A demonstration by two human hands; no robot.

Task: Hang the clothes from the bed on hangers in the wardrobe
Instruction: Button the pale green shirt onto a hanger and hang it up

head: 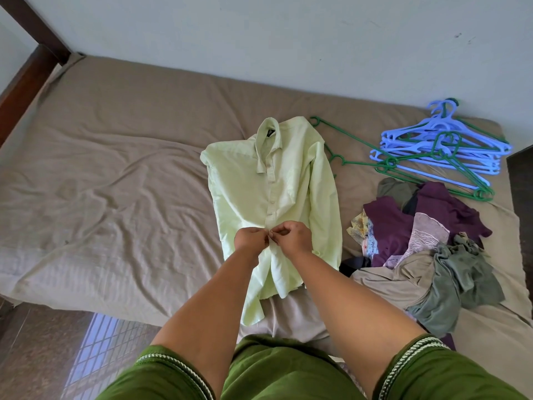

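A pale green button-up shirt (259, 180) lies flat on the bed, collar toward the wall, its lower hem hanging toward me. My left hand (250, 238) and my right hand (292, 235) meet at the shirt's button strip, low on the front, and both pinch the fabric there with curled fingers. A green hanger (350, 140) lies just right of the shirt's shoulder. Farther right a heap of blue and green hangers (444, 148) rests near the wall. A pile of clothes (418, 243) in purple, grey, beige and floral sits at the bed's right side.
The bed (115, 174) has a wrinkled beige-brown sheet. A dark wooden bed post (31, 27) rises at the back left. A pale wall (288, 33) runs behind. Floor shows at the lower left, and a dark surface edges the frame at far right.
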